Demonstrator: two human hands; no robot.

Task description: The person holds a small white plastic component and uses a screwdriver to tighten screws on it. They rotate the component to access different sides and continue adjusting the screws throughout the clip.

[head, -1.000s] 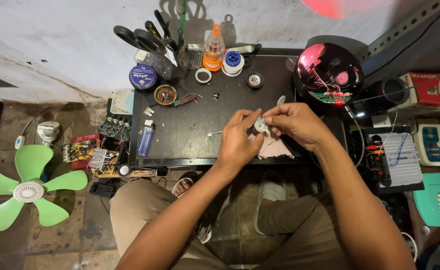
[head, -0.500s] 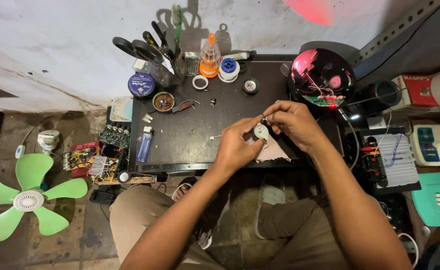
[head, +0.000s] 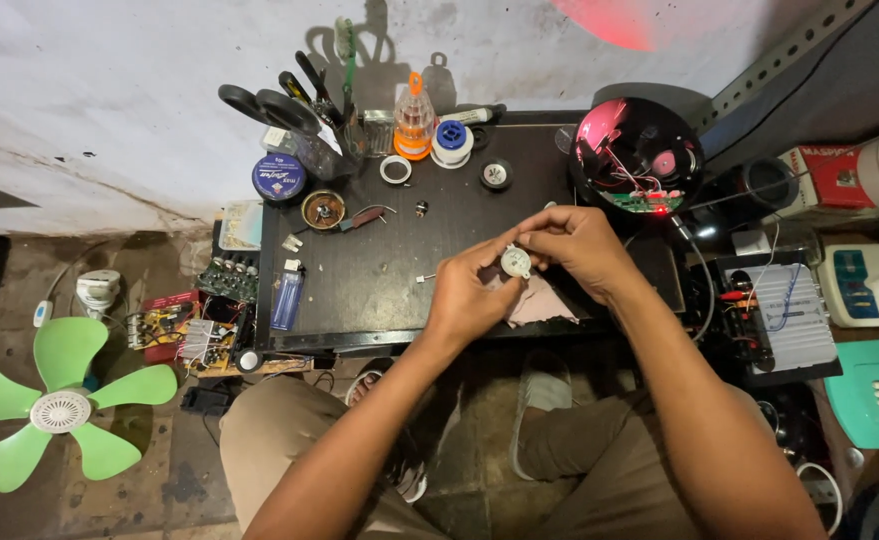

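Both of my hands meet over the front of a small black work table (head: 379, 290). Between their fingertips sits a small round white part (head: 515, 262), like a little motor or gear housing. My left hand (head: 469, 295) pinches it from the left and below. From the right, my right hand (head: 579, 243) grips it, fingers curled over the top. A pinkish cloth (head: 541, 302) lies on the table right under the hands. A thin white stick (head: 426, 277) lies just left of my left hand.
At the table's back stand a cup of scissors and tools (head: 309, 120), an orange bottle (head: 414, 118), a solder spool (head: 451, 142), a blue tin (head: 278, 178). An opened round device with wires (head: 637, 155) sits right. Circuit boards (head: 184, 325) and a green fan blade (head: 59, 410) lie left.
The view has shifted slightly. My hands stay together on the small white part, which has turned a little between the fingers; nothing was picked up or set down.
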